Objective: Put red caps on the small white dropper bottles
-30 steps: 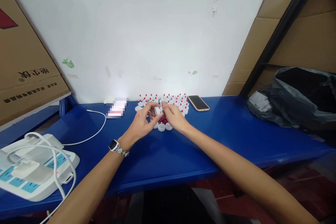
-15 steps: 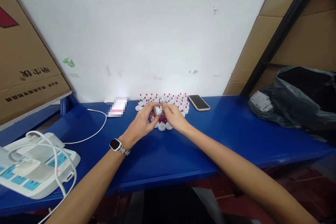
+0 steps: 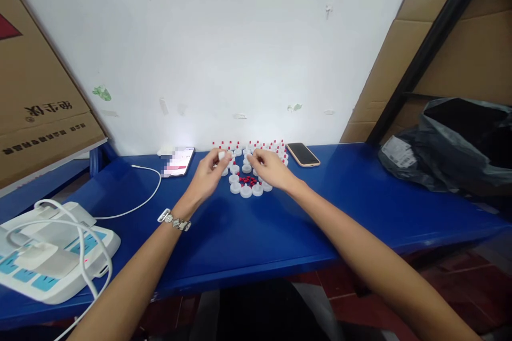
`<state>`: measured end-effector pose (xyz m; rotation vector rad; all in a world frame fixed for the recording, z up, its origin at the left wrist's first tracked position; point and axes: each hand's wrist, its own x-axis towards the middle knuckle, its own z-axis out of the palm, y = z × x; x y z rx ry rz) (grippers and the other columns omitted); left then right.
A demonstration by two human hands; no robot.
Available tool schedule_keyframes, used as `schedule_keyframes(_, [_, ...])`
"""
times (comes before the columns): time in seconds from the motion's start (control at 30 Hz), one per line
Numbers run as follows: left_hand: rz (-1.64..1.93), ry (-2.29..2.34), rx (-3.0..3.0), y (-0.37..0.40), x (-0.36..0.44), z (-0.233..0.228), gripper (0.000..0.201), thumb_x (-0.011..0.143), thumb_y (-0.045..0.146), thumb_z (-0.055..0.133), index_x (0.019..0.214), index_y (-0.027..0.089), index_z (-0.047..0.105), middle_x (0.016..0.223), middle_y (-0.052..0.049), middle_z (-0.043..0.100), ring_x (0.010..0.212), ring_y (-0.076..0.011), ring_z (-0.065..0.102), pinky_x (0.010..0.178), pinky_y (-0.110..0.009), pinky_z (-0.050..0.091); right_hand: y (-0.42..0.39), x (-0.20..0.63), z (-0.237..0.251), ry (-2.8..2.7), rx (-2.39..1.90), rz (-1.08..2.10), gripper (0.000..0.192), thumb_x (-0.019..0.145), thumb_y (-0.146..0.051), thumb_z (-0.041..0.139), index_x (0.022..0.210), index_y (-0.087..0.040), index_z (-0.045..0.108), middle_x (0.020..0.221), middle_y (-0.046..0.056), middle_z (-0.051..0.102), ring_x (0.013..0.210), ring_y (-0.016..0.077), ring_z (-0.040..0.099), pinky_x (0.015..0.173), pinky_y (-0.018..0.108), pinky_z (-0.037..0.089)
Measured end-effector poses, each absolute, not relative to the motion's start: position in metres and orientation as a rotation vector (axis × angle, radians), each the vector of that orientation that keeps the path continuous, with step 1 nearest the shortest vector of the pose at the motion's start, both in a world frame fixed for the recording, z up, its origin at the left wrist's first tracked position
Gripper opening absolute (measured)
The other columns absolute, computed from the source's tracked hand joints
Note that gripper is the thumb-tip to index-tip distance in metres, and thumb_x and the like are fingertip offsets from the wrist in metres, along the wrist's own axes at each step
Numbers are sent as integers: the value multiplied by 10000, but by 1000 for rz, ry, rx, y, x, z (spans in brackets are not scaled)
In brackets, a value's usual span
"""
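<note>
— White cap pinched in left hand fingers, near the table far edge. Right hand loosely curled, seemingly empty.
— Progress?
— Red-tipped finished caps massed behind; few loose caps, red plugs left. Phone, black bag aside, nothing blocking.

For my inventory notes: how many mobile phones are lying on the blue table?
2: one phone with lit screen left of the hands, one dark-screened phone right of the caps. None seems hidden.
</note>
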<state>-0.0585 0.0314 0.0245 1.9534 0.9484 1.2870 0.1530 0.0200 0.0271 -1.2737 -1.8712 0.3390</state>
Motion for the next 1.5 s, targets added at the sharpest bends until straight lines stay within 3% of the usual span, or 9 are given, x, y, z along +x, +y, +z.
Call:
schedule_keyframes(0.13, [1099,1045,2162,28,-55,17,353,884,470,603,1134,221,627,892,-29,641,741,-157,565,633,-261,444,24,149,17,-2024,-1319,295,147,851,-316,598,809,-180,634,766,19,638,710,141,543,685,264,379])
schedule_keyframes(0.33, [1070,1145,2272,27,-54,13,389,848,502,645,1118,224,670,826,-14,658,648,-147,538,631,-279,436,22,152,23,-1931,-1123,594,277,899,-392,562,1002,-155,661,814,25,676,673,123,550,656,256,413])
schedule_keyframes(0.47, [1072,1149,2309,26,-52,13,409,853,532,631,1113,219,672,890,-31,686,684,-158,561,653,-290,447,24,148,26,-1944,-957,696,243,875,-358,599,941,-135,669,807,32,692,694,119,584,665,249,433])
schedule_keyframes(0.6, [1115,1234,2274,27,-55,13,553,842,539,642,1287,216,581,1010,-62,702,763,-182,605,673,-301,465,46,150,30,-1919,-1024,579,213,882,-327,583,920,-138,673,817,42,717,737,132,625,698,252,452])
schedule_keyframes(0.67, [1133,1280,2273,31,-59,13,451,875,508,603,1203,199,623,966,-65,703,779,-191,612,683,-307,462,64,152,32,-1952,-1147,420,193,873,-301,588,906,-143,693,844,53,730,761,141,629,721,258,451])
schedule_keyframes(0.73, [1115,1331,2301,34,-63,12,318,902,470,563,994,190,682,860,-56,693,747,-191,604,677,-312,448,82,151,34,-2019,-1286,271,184,860,-270,588,902,-145,717,863,66,737,766,152,630,728,265,443])
schedule_keyframes(0.83, [1077,1353,2332,39,-68,8,282,909,435,542,837,198,677,775,-39,680,685,-182,587,643,-306,425,101,144,32,-2166,-1432,137,203,858,-247,567,924,-167,742,912,73,749,812,176,647,750,276,433])
schedule_keyframes(1.17, [1017,1297,2344,44,-70,-1,238,899,408,530,851,213,658,774,-41,681,708,-196,604,643,-297,428,110,127,27,-2363,-1495,101,182,838,-252,574,822,-193,746,904,56,761,869,213,657,810,321,404])
schedule_keyframes(1.5, [999,1325,2358,41,-71,0,249,910,411,517,827,211,641,788,-42,684,698,-190,600,632,-289,426,108,120,28,-2443,-1555,68,196,836,-237,545,847,-187,734,903,73,752,931,240,641,955,415,321])
